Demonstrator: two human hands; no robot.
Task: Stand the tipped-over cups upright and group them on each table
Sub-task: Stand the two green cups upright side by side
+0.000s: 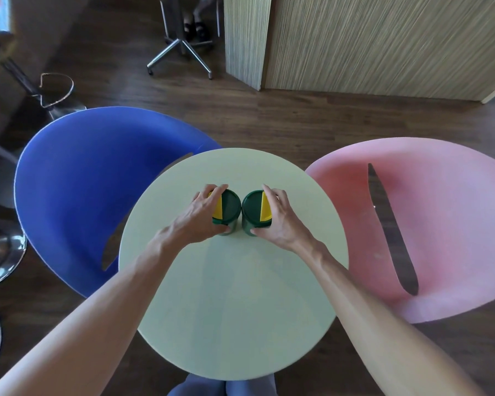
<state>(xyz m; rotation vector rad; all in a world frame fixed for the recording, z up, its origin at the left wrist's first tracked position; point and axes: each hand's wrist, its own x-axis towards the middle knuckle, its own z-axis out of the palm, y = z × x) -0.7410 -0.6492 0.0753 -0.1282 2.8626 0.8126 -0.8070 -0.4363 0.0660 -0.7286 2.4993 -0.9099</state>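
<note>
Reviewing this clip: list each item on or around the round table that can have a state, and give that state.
Left cup: upright, lid on, gripped by the left hand.
Right cup: upright, lid on, gripped by the right hand, close beside the left cup.
Round table: holds both cups.
Blue chair: unoccupied.
Pink chair: unoccupied.

No readable text, labels, brands, numbers or signs anywhere in view. Checked the two dark green cups with green-and-yellow lids (231, 208) near the middle of the round pale green table (232, 310): lids plain, two colour blocks only, no print; cup walls mostly hidden by fingers. Tabletop bare of markings. Blue moulded plastic chair (77, 190) at the table's left edge and pink moulded plastic chair (440, 238) at its right edge: no logos visible. Striped beige panel wall (383, 44) behind: pattern only, no signage.
</note>
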